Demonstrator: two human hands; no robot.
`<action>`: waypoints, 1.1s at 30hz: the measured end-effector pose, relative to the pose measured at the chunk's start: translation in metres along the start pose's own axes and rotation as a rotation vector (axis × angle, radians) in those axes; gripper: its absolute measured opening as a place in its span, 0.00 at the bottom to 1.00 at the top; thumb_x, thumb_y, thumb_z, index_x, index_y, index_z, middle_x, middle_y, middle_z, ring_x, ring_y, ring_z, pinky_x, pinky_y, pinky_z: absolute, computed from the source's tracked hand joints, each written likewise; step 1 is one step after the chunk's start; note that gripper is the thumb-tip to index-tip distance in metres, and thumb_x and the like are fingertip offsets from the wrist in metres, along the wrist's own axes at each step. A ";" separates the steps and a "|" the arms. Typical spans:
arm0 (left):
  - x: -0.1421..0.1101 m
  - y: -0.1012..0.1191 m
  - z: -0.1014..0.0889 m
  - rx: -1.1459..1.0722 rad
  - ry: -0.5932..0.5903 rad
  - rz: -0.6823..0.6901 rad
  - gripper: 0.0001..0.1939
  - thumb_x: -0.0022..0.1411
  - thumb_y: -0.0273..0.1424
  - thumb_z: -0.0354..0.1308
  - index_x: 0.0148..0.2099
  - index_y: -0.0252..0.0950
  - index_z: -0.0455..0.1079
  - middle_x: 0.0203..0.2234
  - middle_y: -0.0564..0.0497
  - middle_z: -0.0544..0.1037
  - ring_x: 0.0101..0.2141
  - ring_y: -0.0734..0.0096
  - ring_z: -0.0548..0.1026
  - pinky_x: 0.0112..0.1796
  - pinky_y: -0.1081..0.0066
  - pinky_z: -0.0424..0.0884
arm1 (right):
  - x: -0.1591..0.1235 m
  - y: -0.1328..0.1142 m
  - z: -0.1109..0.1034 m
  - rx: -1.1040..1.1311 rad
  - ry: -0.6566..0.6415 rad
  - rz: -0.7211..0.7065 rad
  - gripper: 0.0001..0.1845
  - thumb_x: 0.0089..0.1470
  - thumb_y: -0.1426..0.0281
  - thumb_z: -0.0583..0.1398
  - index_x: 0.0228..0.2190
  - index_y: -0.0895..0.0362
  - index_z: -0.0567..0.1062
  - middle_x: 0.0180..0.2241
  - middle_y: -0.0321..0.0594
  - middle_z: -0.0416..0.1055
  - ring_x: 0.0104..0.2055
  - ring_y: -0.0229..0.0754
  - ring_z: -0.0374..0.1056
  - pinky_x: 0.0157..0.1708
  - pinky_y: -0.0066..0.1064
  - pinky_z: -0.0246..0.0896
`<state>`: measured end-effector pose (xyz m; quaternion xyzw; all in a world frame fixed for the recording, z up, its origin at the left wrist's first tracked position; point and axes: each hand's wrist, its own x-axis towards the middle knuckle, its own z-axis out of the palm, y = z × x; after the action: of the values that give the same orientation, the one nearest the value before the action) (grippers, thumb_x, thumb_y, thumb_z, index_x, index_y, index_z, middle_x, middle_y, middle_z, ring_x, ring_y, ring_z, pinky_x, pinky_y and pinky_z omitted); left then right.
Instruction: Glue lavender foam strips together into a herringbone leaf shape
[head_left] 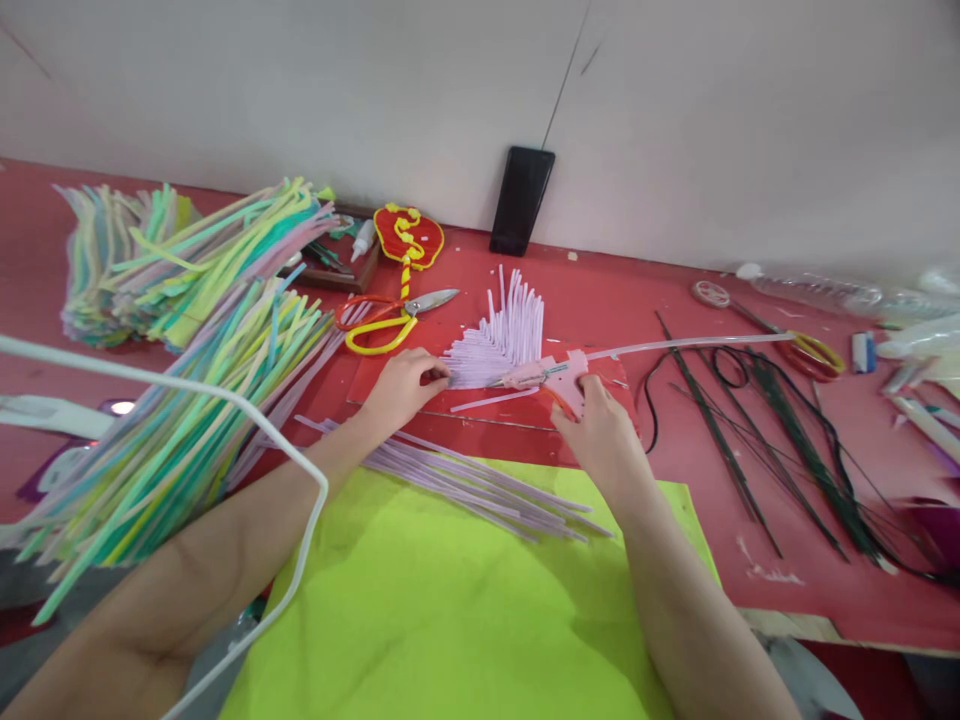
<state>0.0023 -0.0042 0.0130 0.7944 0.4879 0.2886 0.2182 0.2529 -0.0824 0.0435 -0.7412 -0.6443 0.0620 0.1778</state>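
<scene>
My right hand (600, 430) is wrapped round a pink hot glue gun (566, 380), with a long clear glue stick (697, 343) standing out behind it. The gun's nozzle points left, against the lower edge of a fan-like piece of lilac pipe cleaners (502, 335), bent and set side by side in V shapes. At that piece's left tip, my left hand (405, 385) has thumb and fingers pinched on the pipe cleaner ends. One loose lilac pipe cleaner (495, 400) lies just below. More loose lilac pipe cleaners (480, 485) are spread nearer me, partly on yellow-green cloth (465, 600).
Bundles of coloured pipe cleaners (187, 400) cover the left side. Scissors (390, 320), a red and yellow ornament (409, 235) and a tray (364, 270) sit behind. A phone (521, 200) leans on the wall. Green wires (802, 440) lie right; a white cable (300, 465) crosses the foreground.
</scene>
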 end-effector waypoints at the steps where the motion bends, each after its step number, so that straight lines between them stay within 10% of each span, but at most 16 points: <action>1: 0.000 0.000 0.000 0.000 0.001 -0.001 0.03 0.55 0.24 0.61 0.33 0.36 0.74 0.29 0.52 0.74 0.32 0.70 0.72 0.37 0.70 0.67 | 0.000 0.000 -0.001 -0.007 -0.004 0.005 0.15 0.52 0.65 0.53 0.42 0.58 0.65 0.36 0.49 0.72 0.34 0.50 0.69 0.28 0.33 0.54; 33: 0.000 -0.001 0.000 0.004 -0.011 -0.001 0.02 0.55 0.26 0.60 0.34 0.36 0.74 0.29 0.51 0.75 0.33 0.69 0.72 0.37 0.69 0.68 | 0.002 0.002 -0.011 -0.056 -0.013 0.051 0.18 0.51 0.66 0.53 0.44 0.58 0.65 0.37 0.49 0.72 0.33 0.49 0.68 0.27 0.33 0.53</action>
<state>0.0016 -0.0033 0.0122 0.7961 0.4878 0.2832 0.2192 0.2589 -0.0826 0.0532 -0.7616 -0.6279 0.0533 0.1510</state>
